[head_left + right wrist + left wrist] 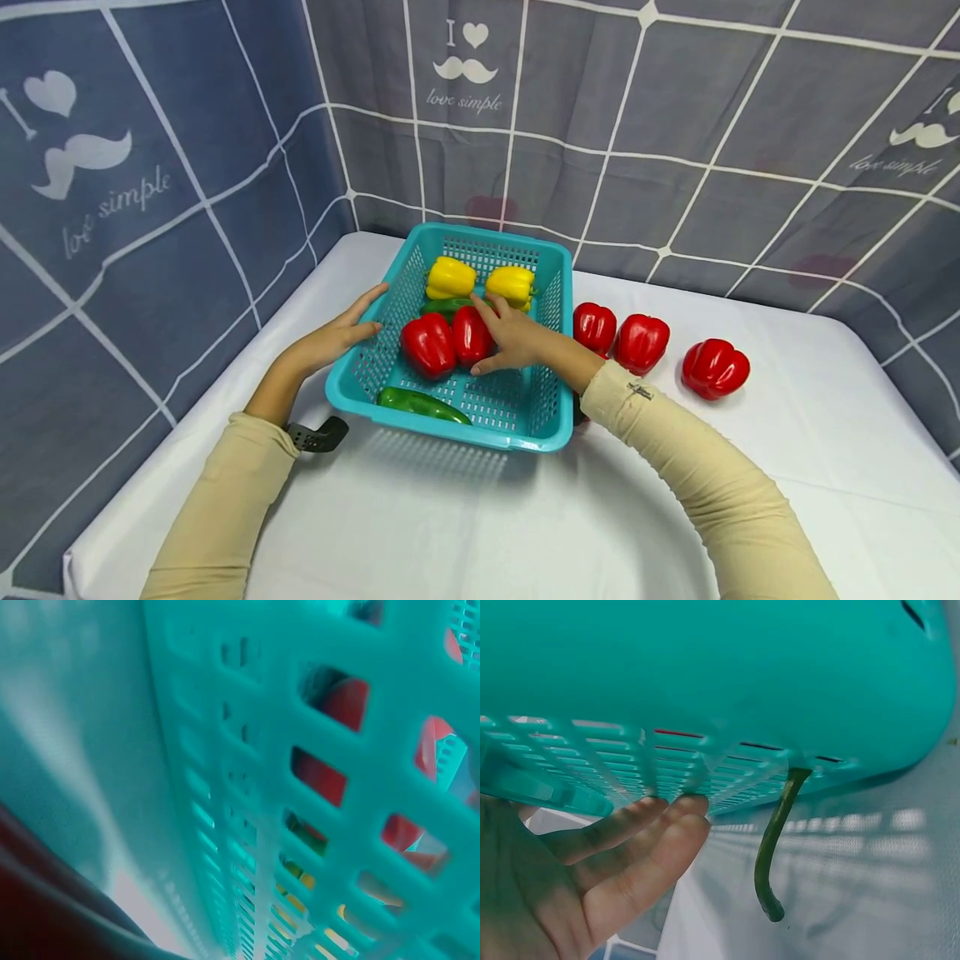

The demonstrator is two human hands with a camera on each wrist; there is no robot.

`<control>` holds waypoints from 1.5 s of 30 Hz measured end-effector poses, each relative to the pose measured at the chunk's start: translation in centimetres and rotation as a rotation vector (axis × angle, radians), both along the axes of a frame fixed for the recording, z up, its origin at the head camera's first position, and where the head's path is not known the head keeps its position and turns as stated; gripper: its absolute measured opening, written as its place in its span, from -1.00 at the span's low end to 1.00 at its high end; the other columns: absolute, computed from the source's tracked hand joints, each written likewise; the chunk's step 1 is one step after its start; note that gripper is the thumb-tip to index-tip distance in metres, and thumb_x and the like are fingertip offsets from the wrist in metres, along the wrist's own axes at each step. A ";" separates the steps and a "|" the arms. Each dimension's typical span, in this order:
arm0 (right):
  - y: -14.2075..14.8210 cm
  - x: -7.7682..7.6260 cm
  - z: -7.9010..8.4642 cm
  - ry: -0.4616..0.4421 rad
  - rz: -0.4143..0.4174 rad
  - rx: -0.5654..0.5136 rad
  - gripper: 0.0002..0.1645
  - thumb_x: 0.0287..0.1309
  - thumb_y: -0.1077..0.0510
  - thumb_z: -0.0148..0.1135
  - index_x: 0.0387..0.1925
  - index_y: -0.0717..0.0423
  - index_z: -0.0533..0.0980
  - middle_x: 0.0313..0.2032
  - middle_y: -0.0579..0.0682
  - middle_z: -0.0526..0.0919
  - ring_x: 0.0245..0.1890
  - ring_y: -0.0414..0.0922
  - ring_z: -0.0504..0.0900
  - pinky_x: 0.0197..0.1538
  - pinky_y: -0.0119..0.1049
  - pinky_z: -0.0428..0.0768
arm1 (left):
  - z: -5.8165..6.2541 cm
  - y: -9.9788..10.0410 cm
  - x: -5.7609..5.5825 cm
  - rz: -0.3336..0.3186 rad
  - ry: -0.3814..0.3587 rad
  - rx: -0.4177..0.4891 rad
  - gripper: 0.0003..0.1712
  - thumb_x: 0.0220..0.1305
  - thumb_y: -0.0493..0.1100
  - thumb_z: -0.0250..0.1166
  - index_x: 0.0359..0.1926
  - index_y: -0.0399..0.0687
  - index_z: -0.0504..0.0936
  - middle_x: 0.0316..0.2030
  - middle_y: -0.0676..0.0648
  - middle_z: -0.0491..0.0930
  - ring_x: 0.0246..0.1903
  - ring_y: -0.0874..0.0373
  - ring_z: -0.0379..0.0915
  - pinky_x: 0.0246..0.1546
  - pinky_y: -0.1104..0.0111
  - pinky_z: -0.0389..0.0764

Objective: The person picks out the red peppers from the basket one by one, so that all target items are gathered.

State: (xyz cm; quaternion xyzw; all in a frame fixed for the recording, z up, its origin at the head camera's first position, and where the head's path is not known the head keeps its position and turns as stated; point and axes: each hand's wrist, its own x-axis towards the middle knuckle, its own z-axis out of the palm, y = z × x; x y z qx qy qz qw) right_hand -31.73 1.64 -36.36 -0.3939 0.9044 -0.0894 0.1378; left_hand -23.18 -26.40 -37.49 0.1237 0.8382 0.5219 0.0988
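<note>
A turquoise plastic basket (450, 429) holds the peppers. My right hand (517, 333) reaches over its right side, with thumb and fingers around a red bell pepper (471, 337). A second red bell pepper (427, 346) lies against that one on the left. My left hand (337, 333) is at the basket's left side, its fingers extended; in the left wrist view the fingertips touch the slotted outer wall. Inside are also yellow bell peppers (452, 277) at the back, a partly covered green pepper (447, 307) and a long green pepper (420, 403) along the front.
Several red bell peppers (715, 368) lie on the white tablecloth (810, 417) right of the basket, one partly behind my right forearm. A green stem (774, 847) pokes out through the basket wall. A grey checked curtain (570, 150) hangs behind and at both sides.
</note>
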 end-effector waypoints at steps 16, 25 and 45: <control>0.0 -0.1 -0.2 0.003 -0.017 0.014 0.33 -0.13 -0.28 0.30 0.41 0.02 -0.33 0.39 0.19 -0.19 0.33 0.17 0.07 0.34 0.13 0.03 | 0.2 0.2 0.1 -0.002 0.005 0.003 -0.25 0.33 -0.17 -0.14 0.43 0.14 -0.29 0.42 -0.11 -0.41 0.37 -0.17 -0.35 0.25 -0.16 0.03; 0.1 -0.1 -0.2 0.008 -0.025 0.054 0.20 -0.02 -0.24 0.23 0.42 0.00 -0.28 0.36 0.18 -0.09 0.30 0.16 0.14 0.35 0.14 -0.02 | 0.3 0.3 0.1 0.002 -0.001 -0.008 -0.25 0.33 -0.15 -0.14 0.43 0.16 -0.30 0.42 -0.12 -0.41 0.35 -0.19 -0.30 0.22 -0.16 0.10; 0.0 0.5 0.1 0.034 -0.030 0.013 0.14 -0.10 -0.21 0.31 0.41 -0.06 -0.08 0.27 0.15 0.13 0.21 0.06 0.29 0.32 0.13 0.02 | 0.1 0.1 0.2 0.013 -0.004 -0.047 -0.26 0.34 -0.13 -0.17 0.42 0.18 -0.31 0.41 -0.21 -0.34 0.24 -0.33 0.03 0.00 -0.03 0.46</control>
